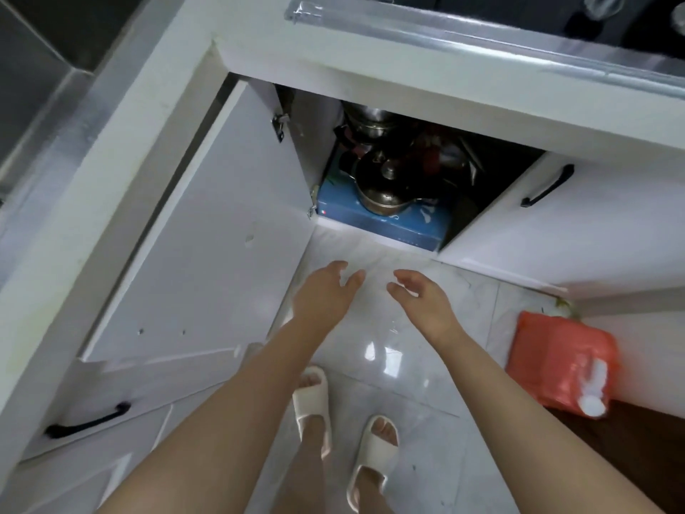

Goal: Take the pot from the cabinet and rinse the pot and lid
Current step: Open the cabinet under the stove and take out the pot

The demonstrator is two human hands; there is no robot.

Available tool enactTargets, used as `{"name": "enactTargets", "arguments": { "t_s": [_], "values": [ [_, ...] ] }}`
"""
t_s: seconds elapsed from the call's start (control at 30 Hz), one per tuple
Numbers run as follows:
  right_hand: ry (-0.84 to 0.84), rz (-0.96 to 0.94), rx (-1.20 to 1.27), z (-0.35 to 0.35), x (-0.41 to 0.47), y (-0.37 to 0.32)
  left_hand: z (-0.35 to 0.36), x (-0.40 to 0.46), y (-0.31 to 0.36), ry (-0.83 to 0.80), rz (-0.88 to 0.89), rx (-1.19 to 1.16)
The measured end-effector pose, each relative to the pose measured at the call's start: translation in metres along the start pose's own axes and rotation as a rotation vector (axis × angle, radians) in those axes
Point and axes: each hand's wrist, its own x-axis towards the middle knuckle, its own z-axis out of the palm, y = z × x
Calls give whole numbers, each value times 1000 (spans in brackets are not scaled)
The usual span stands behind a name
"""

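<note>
Both hands, left (326,291) and right (419,296), reach empty, fingers spread, toward the seemingly lidded pot (385,187)

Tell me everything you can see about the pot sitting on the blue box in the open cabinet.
The pot looks like shiny, dark-reflecting metal, round and fairly squat. Its lid is on, with a rounded knob on top, and a side handle shows at its right. It stands upright on the blue box near the cabinet's front left. Another metal pot sits behind and above it; whether they touch is unclear. Both hands, left hand and right hand, are open and short of it.
</note>
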Motion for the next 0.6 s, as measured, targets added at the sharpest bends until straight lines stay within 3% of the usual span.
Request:
{"name": "enactTargets", "arguments": {
  "t_s": [0.17,0.3,0.6],
  "values": [
    [49,64,-21,-6,27,4,0,39,2,-69,-12,21],
    [68,99,-42,-1,62,4,-4,81,2,-84,-21,-92],
    [153,100,-46,25,142,32,30,168,-16,20,30,-223]
  ]
}}
